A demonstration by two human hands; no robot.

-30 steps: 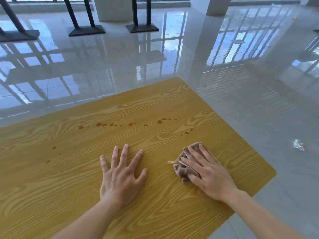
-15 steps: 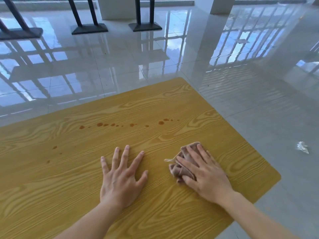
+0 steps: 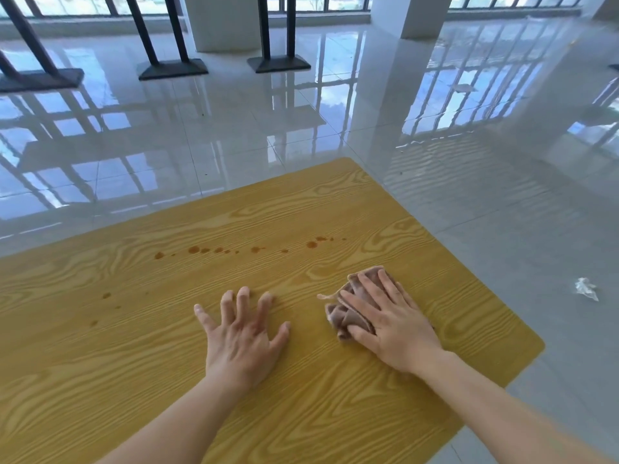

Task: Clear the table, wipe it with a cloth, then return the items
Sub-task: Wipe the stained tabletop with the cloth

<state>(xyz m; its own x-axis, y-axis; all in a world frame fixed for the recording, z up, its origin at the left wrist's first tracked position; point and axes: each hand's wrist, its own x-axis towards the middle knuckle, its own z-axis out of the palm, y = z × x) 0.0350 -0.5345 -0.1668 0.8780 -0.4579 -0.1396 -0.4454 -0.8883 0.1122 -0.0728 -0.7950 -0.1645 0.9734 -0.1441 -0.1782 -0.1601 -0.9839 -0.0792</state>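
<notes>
Cloth (image 3: 348, 316), a crumpled pinkish-brown rag, lies bunched on the wooden worktop (image 3: 100, 380) under the right hand (image 3: 392, 324), not far from the worktop's right edge. That hand presses flat on top of it, fingers stretched out and slightly spread rather than curled around the fabric; folds of the rag stick out past the thumb side and beyond the fingertips, and a loose thread trails from it toward the left hand (image 3: 243, 339). The left hand rests just beside the cloth, on the side away from the worktop's right edge, palm down on bare wood with its fingers splayed wide and holding nothing. Both bare forearms come in from the near edge of the view.

Beyond the cloth, farther from the person, a broken line of small brown stains (image 3: 207, 250) runs across the worktop, from roughly above the cloth out past the left hand. A few fainter brown spots (image 3: 106, 295) sit nearer, well to the far side of the left hand from the cloth.

Off the worktop, on the glossy tiled floor (image 3: 301, 128) to the cloth's right, lies a crumpled scrap of clear plastic (image 3: 586, 289). Farther still beyond the cloth, the tiles mirror the window frames, and dark table bases (image 3: 172, 70) with upright posts stand near white pillars (image 3: 412, 15).
</notes>
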